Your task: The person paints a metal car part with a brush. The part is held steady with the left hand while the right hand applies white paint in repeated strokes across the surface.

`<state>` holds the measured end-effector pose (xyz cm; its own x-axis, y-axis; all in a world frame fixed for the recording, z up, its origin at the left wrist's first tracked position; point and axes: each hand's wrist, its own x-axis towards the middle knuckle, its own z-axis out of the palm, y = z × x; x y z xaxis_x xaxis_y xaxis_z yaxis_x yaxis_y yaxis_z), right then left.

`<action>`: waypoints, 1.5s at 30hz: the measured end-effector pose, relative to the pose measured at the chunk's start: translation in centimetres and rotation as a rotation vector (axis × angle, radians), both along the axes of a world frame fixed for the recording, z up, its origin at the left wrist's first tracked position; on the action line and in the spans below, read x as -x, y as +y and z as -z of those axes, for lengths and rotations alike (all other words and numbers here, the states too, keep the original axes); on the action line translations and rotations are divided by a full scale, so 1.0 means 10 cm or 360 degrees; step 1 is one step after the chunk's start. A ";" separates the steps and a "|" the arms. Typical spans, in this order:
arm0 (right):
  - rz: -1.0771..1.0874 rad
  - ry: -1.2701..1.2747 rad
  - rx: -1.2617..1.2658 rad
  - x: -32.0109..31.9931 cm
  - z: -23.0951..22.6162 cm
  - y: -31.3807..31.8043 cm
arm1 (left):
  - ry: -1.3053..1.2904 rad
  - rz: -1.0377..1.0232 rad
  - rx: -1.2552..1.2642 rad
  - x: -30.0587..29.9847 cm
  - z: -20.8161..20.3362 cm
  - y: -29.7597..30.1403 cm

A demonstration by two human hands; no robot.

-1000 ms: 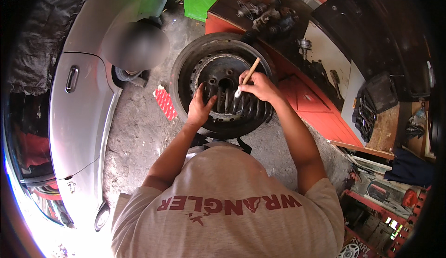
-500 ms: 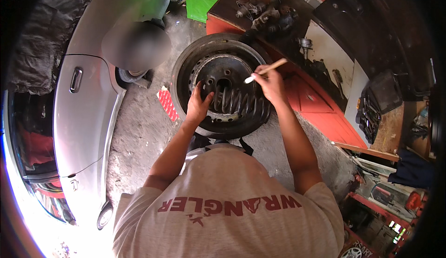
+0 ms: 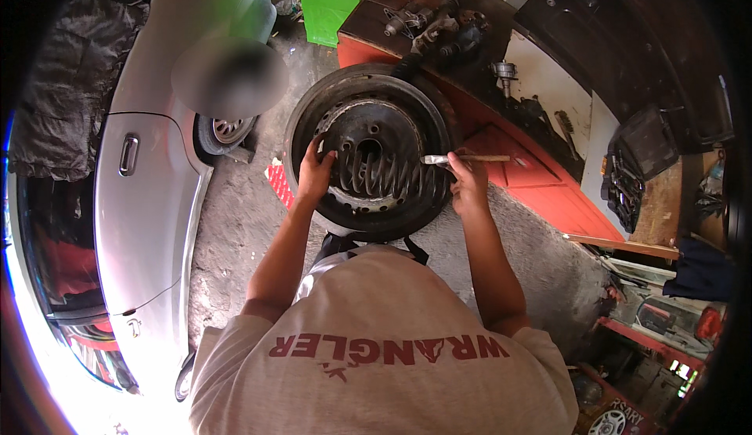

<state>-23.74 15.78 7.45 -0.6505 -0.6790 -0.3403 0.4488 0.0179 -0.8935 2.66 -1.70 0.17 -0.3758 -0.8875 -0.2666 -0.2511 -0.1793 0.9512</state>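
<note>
A black coil spring (image 3: 384,175) lies sideways across a steel wheel (image 3: 374,110) with a dark tyre, flat in front of me. My left hand (image 3: 315,173) grips the spring's left end, thumb and fingers curled at the last coil. At the spring's right end, my right hand (image 3: 468,186) pinches a paintbrush (image 3: 487,157) with a wooden handle. Its pale bristles point left, over the spring's upper right coils. Whether they touch the metal I cannot tell.
A silver car (image 3: 153,231) stands on the left. Along the right runs a red cabinet (image 3: 540,192) bearing greasy metal parts (image 3: 439,31), a wire brush (image 3: 565,128) and a dark tool case (image 3: 624,192). A green box (image 3: 329,13) is beyond the wheel; red-and-white patterned paper (image 3: 280,184) lies beside it.
My right hand has moved slightly nearer to me, and the brush has swung from slanted to nearly level. My left hand and the spring's left end have shifted a little left.
</note>
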 end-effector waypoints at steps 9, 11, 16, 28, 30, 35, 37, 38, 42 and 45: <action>-0.0055 0.0267 0.0295 -0.11 0.09 -0.01 | 0.0508 -0.0096 0.0100 -0.09 0.20 0.11; -0.0063 0.0344 0.0314 -0.14 0.07 -0.03 | 0.0340 -0.0027 0.0224 -0.04 0.15 0.15; -0.0347 0.1401 0.0102 -0.25 -0.05 -0.17 | -0.0065 0.0100 0.0532 0.02 0.15 0.09; -0.1426 0.1835 -0.0071 -0.27 -0.30 -0.68 | -0.0177 0.0115 0.0476 0.01 -0.06 0.14; -0.1228 0.1897 0.0032 -0.27 -0.22 -0.73 | -0.0182 0.0110 0.0472 0.02 -0.07 0.13; -0.1175 0.1887 0.0015 -0.28 -0.14 -0.76 | -0.0186 0.0081 0.0487 0.01 0.06 0.13; -0.1312 0.1956 -0.0001 -0.28 -0.23 -0.74 | -0.0164 0.0098 0.0493 0.01 -0.01 0.13; -0.1257 0.2002 0.0027 -0.28 -0.23 -0.76 | -0.0153 0.0106 0.0495 0.02 -0.03 0.14; -0.1089 0.2125 0.0109 -0.23 -0.24 -0.84 | -0.0152 0.0092 0.0563 0.02 0.01 0.14; -0.1385 0.1938 0.0026 -0.27 -0.30 -0.70 | -0.0176 0.0122 0.0497 0.01 -0.01 0.13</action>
<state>-20.99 8.76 10.49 0.0770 -0.9910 0.1095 -0.6968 -0.1320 -0.7050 2.55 -0.38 0.25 -0.4288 -0.9029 -0.0293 -0.3571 0.1396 0.9236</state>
